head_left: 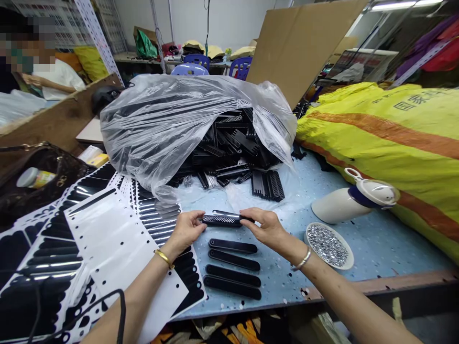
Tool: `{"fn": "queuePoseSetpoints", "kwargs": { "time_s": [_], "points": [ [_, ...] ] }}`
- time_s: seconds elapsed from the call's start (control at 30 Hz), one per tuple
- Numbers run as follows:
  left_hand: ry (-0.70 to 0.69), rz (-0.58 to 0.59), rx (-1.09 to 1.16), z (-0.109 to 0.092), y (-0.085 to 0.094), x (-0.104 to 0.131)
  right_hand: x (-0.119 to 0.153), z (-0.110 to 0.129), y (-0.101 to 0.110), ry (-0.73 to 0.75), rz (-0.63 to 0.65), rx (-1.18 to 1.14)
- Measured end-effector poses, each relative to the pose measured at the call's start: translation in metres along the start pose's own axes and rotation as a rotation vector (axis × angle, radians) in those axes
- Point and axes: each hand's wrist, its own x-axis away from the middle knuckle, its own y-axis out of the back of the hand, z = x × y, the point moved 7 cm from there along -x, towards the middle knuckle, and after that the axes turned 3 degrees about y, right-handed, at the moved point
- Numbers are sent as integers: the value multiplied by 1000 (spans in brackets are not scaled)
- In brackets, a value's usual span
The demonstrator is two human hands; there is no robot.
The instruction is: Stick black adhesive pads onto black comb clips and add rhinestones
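My left hand (188, 229) pinches the left end of a black plastic strip with a mesh-like pattern (221, 221), held just above the table. A thin, glossy black strip (225, 213) lies along its far edge. My right hand (266, 226) is closed on the right end of these pieces; I cannot tell whether it grips one or both. Below the hands, several black strips with rounded ends (234, 262) lie in a column on the blue table. Sheets of glossy black die-cut stickers (154, 215) spread to the left, partly under a white backing sheet (118, 239).
A clear plastic bag (161, 114) spills many black plastic pieces (267, 184) behind my hands. To the right are a bowl of small silvery parts (328, 244), a white bottle (333, 204) and a yellow sack (376, 124). A brown bag (68, 165) and another person (53, 79) are left.
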Motion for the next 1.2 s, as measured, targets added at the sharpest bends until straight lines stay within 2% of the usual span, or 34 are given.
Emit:
{"fn": "queuePoseSetpoints", "kwargs": {
  "time_s": [0.13,0.4,0.73,1.2],
  "points": [
    [6,76,-12,7,-10,2,3,0,-19,13,88,23],
    [37,84,21,12,-14,10,24,11,-8,41,89,55],
    [53,99,61,18,-13,7,11,18,-19,73,133,90],
    [62,111,56,12,-13,10,13,17,-26,37,162,108]
  ]
}}
